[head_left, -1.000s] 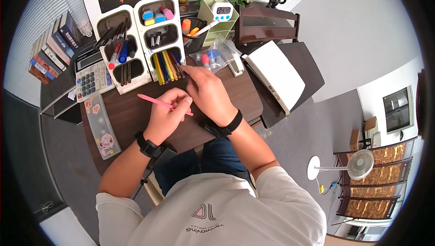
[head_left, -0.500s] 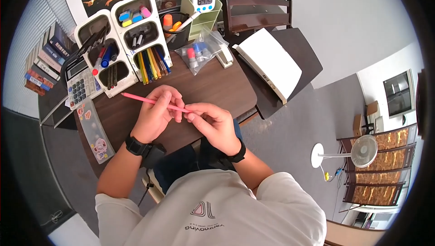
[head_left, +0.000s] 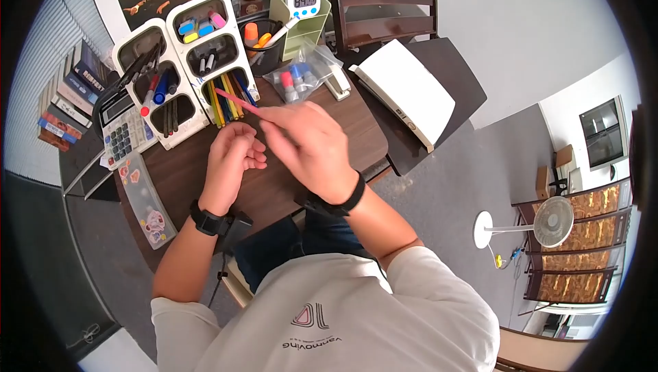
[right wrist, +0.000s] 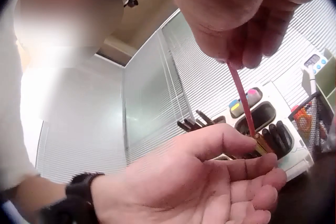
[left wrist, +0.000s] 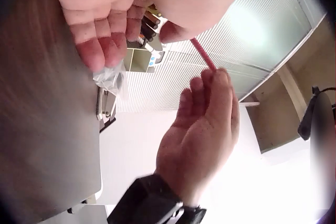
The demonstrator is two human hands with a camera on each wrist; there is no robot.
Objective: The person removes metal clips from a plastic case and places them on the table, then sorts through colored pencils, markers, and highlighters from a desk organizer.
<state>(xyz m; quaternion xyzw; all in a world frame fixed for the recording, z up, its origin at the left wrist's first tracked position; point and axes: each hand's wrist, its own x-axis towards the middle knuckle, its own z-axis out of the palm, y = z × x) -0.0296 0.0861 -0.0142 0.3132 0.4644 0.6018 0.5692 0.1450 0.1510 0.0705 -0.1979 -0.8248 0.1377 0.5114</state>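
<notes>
My right hand (head_left: 312, 146) pinches a pink pencil (head_left: 238, 101) by one end, above the table. In the head view, the pencil's far end overlaps the coloured pencils (head_left: 223, 113) in the front right compartment of the white desk organizer (head_left: 188, 139). My left hand (head_left: 228, 161) is held over the table just left of the right one, fingers loosely bent and holding nothing. The right wrist view shows this left hand (right wrist: 194, 182) palm up, below the pink pencil (right wrist: 241, 95). Its fingers look relaxed in the left wrist view.
Behind the right hand lie a clear bag (head_left: 301, 74) of bottles and a white stapler (head_left: 338, 85). A black mesh cup (head_left: 264, 57) and green holder (head_left: 315, 29) stand farther back. A calculator (head_left: 127, 135) and stickered case (head_left: 147, 201) are at left.
A second ago the left hand held the pink pencil while the right hand was near the organizer. Both hands then met on it; now only the right holds it, moved forward toward the organizer.
</notes>
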